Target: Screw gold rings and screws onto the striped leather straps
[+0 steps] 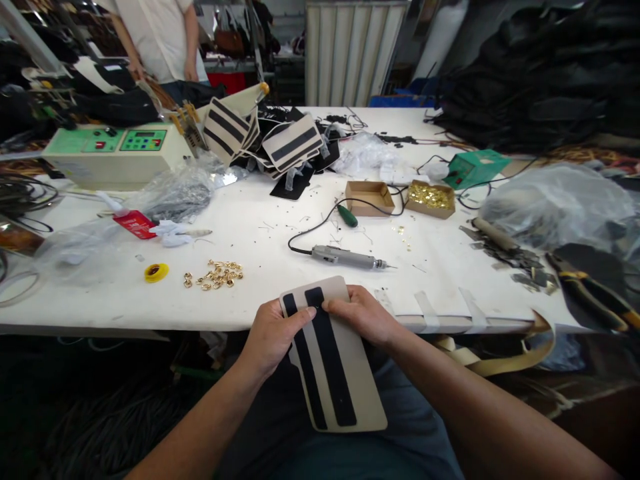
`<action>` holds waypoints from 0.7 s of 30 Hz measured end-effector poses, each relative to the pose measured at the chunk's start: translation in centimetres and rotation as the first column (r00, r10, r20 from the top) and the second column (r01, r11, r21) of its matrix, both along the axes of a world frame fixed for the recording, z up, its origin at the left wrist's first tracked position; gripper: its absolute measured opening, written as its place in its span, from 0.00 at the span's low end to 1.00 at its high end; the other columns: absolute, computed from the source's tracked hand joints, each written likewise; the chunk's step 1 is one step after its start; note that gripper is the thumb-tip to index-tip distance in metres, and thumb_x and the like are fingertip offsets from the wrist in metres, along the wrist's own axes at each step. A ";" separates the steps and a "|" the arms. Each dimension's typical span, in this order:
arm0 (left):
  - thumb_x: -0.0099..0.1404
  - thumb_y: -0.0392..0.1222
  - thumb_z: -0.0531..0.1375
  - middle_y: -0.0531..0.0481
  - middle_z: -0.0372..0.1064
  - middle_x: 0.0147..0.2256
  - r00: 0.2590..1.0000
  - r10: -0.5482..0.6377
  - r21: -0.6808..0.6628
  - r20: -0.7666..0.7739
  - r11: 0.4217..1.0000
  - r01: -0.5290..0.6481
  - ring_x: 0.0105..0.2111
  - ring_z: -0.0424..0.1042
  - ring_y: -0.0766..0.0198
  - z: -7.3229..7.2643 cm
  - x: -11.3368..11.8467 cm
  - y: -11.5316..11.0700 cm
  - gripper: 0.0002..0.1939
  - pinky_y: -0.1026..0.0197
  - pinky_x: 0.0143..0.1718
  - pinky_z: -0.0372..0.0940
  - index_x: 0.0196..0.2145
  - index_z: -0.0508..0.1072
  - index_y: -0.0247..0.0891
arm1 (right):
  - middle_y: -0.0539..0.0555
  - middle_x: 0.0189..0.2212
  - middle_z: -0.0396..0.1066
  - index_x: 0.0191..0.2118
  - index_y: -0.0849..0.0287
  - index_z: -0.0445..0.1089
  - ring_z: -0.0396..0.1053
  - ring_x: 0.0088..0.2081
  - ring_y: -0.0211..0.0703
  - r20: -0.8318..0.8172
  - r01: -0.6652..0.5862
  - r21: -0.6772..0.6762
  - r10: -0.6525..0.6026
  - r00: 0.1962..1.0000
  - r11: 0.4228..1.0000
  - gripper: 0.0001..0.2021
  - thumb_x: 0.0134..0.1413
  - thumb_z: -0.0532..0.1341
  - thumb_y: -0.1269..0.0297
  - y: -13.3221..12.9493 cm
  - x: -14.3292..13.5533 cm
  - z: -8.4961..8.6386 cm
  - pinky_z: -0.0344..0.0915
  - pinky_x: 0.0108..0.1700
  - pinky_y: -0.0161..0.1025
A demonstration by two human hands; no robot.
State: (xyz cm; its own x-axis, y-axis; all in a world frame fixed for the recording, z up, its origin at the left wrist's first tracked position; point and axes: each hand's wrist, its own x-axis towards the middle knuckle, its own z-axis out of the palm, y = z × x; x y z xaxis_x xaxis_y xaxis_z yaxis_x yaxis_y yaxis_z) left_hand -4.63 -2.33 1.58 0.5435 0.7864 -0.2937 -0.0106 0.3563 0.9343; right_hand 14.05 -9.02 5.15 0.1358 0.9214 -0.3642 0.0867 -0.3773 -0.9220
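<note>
A beige panel [354, 360] with two dark stripes is held between my hands, over my lap at the table's front edge. My left hand [273, 337] grips its left side, thumb on top near the wider stripe. From the other side my right hand [367, 315] pinches the top right, its thumb tip close to a tiny spot on that stripe. The fingers beneath the panel are hidden. Just beyond it lies a grey electric screwdriver [345, 257] with a cord. Small gold-coloured metal rings [220, 275] lie loose to the left, beside a yellow tape roll [157, 272].
Similar striped panels [293, 143] are piled at the back. A cardboard box [431, 199] holds gold-coloured pieces beside another box [370, 199]. A red bottle [134, 224] lies left; pliers [593, 290] lie right. A green-topped machine [117, 153] stands back left, near another person [160, 40].
</note>
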 end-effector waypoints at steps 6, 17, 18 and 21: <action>0.57 0.45 0.71 0.47 0.82 0.33 0.996 -0.028 0.041 -0.085 0.999 0.032 0.33 0.80 0.56 -0.5 0.2 1.4 0.14 0.57 0.38 0.74 0.37 0.82 0.34 | 0.49 0.25 0.72 0.30 0.60 0.71 0.67 0.26 0.39 0.123 -0.147 -0.079 0.156 0.980 0.986 0.13 0.54 0.65 0.54 1.5 1.3 0.3 0.60 0.27 0.34; 0.54 0.41 0.70 0.45 0.83 0.33 0.974 -0.108 -0.040 -0.200 0.994 0.102 0.32 0.81 0.54 -1.4 1.8 4.1 0.11 0.56 0.35 0.74 0.36 0.81 0.36 | 0.47 0.25 0.72 0.30 0.59 0.73 0.67 0.28 0.39 0.379 -0.197 -0.125 0.230 0.896 0.972 0.07 0.47 0.66 0.60 4.8 2.7 -0.1 0.59 0.28 0.33; 0.54 0.41 0.70 0.45 0.83 0.33 0.970 -0.117 -0.045 -0.214 0.993 0.110 0.32 0.81 0.54 -1.4 2.0 4.3 0.11 0.56 0.35 0.74 0.36 0.81 0.36 | 0.47 0.25 0.72 0.30 0.59 0.73 0.67 0.28 0.39 0.383 -0.190 -0.142 0.231 0.894 0.971 0.08 0.47 0.66 0.60 5.0 2.7 -0.2 0.59 0.28 0.33; 0.53 0.39 0.68 0.45 0.82 0.32 0.956 -0.153 -0.059 -0.251 0.988 0.143 0.32 0.82 0.52 -1.1 2.5 4.9 0.10 0.56 0.34 0.74 0.36 0.81 0.36 | 0.48 0.24 0.73 0.30 0.60 0.76 0.69 0.29 0.40 0.413 -0.208 -0.193 0.272 0.869 0.959 0.09 0.46 0.66 0.59 5.8 3.2 -0.5 0.59 0.27 0.34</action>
